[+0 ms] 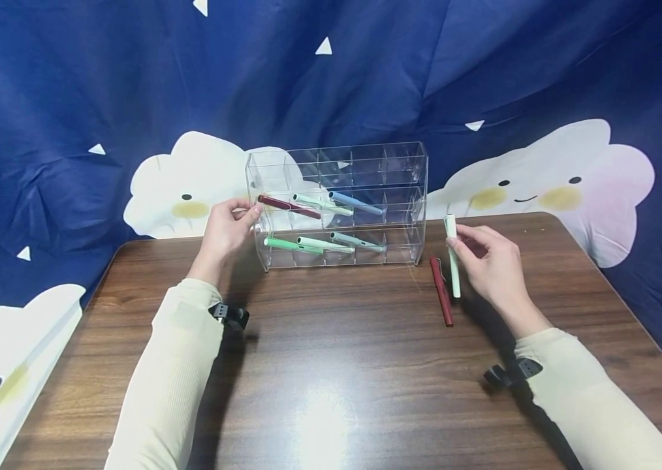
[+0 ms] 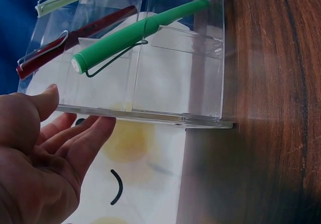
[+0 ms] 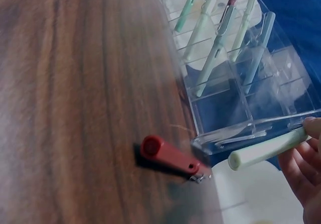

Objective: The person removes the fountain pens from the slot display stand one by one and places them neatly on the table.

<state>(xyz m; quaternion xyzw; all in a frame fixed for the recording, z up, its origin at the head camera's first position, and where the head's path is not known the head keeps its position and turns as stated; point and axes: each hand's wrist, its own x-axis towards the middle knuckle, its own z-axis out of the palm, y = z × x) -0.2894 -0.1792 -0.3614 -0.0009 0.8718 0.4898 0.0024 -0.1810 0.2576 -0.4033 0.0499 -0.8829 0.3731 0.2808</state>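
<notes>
A clear acrylic pen rack (image 1: pixel 339 263) with three tiers of compartments stands at the back of the table. My left hand (image 1: pixel 227 228) grips its left side, thumb at the front edge and fingers along the outer wall (image 2: pixel 175 117). In the middle tier lean a dark red pen (image 1: pixel 288 206), a pale green pen (image 1: pixel 322 205) and a blue pen (image 1: pixel 356 202). The bottom tier holds a bright green pen (image 2: pixel 120 40), a mint pen (image 1: pixel 325 245) and a grey-teal pen (image 1: pixel 357 242). Right of the rack, my right hand (image 1: pixel 491 264) pinches a whitish-green pen (image 1: pixel 453 258), tilted nearly upright.
A red pen (image 1: pixel 442 294) lies on the brown wooden table (image 1: pixel 331 352), beside the held pen and right of the rack. Behind the table hangs a blue curtain (image 1: pixel 378 78) printed with white clouds. The rack's top tier (image 1: pixel 366 163) shows no pens.
</notes>
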